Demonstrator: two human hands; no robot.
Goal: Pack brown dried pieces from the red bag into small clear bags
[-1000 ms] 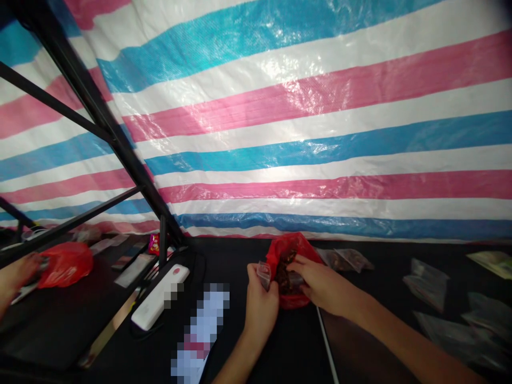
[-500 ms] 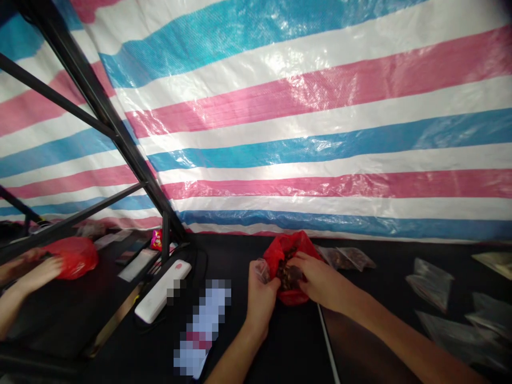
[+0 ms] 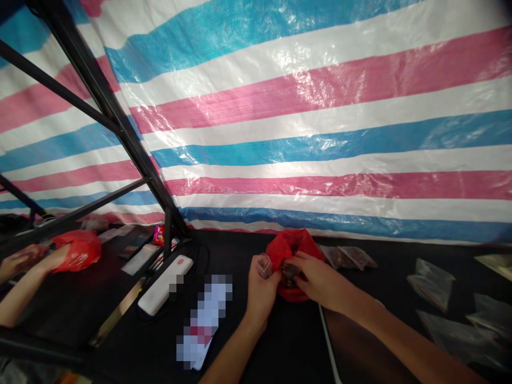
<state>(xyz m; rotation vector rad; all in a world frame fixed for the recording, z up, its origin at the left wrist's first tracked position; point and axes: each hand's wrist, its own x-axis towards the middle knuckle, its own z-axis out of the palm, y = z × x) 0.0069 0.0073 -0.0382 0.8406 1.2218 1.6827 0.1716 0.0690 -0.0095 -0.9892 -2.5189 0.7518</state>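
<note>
A red plastic bag [image 3: 303, 293] stands with its mouth open on the black table, dark brown bits [image 3: 288, 273] inside it. At the bag's left rim, my left hand [image 3: 260, 290] is closed around a small clear plastic bag [image 3: 264, 265], its thumb against the red bag. My right hand [image 3: 316, 277] reaches in from the right, fingers bent down among the brown bits. Whatever those fingertips grip is hidden inside the bag.
Small clear packets [image 3: 347, 257] lie behind my right hand; several more clear bags [image 3: 432, 282] lie farther right. Left are a blurred-out phone-like object [image 3: 208, 320], a white power strip [image 3: 166, 285] and a black metal frame [image 3: 136, 154]. Beyond, another person's hands work at a red bag [image 3: 82, 250].
My right hand's fingers have shifted slightly within the red bag; my left hand keeps its hold. The other person's second hand has come to their red bag. The view has shifted slightly.
</note>
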